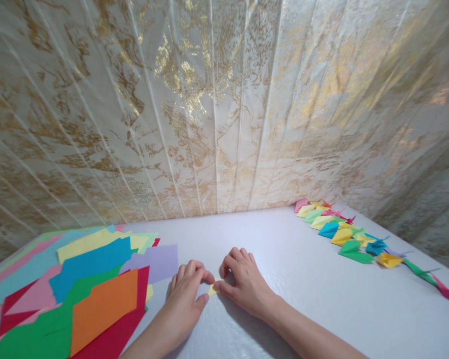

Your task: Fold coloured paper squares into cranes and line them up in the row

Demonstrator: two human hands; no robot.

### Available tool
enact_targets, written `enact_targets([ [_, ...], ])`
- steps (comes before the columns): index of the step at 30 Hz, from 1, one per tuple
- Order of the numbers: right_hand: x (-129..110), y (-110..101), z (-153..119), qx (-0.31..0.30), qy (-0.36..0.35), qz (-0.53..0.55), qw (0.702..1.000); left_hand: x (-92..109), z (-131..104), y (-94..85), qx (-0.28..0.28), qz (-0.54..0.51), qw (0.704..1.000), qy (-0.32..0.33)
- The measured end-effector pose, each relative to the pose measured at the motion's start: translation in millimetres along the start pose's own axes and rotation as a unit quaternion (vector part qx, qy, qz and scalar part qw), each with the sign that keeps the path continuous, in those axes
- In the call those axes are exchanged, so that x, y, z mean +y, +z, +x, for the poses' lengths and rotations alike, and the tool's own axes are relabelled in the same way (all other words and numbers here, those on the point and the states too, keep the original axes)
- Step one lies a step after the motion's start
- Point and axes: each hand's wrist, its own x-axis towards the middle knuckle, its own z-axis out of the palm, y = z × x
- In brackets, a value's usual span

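Note:
A small folded piece of pale yellow paper (pixel 214 287) lies near the front middle of the white table, between my two hands. My left hand (pixel 189 294) is on its left side, thumb and index finger at the paper's edge. From the right, my right hand (pixel 245 281) pinches the paper between thumb and curled fingers. Both hands partly cover the paper, so its full folded shape is hidden.
Overlapping coloured sheets, with an orange sheet (pixel 105 306) and a blue one (pixel 93 262), spread over the left of the table (pixel 247 229). Several folded paper pieces, including a green one (pixel 355 252), line the right side. A patterned curtain (pixel 209 109) hangs behind.

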Motion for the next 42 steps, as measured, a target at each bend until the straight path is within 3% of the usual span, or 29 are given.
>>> enact_targets([
  [10, -4, 2, 0, 0.011, -0.004, -0.014, 1.000, 5, 3, 1.2, 0.007, 0.004, 1.000, -0.007],
  [19, 2, -10, 3, -0.077, 0.003, 0.042, 0.996, 9, 2, -1.2, 0.003, 0.010, 1.000, -0.016],
  [27, 13, -18, 7, -0.090, -0.003, 0.075, 0.993, 12, -1, -4.6, -0.001, 0.010, 1.000, -0.022],
  [34, 21, -20, 4, -0.074, -0.054, 0.102, 0.991, 12, 1, -3.5, 0.005, -0.002, 1.000, -0.017],
  [39, 9, -10, 3, -0.071, -0.165, 0.015, 0.984, 10, 2, -6.6, 0.007, -0.029, 1.000, -0.008],
  [42, 6, -8, 4, -0.070, -0.168, 0.006, 0.983, 9, 1, -10.7, 0.012, -0.052, 0.999, -0.001],
])
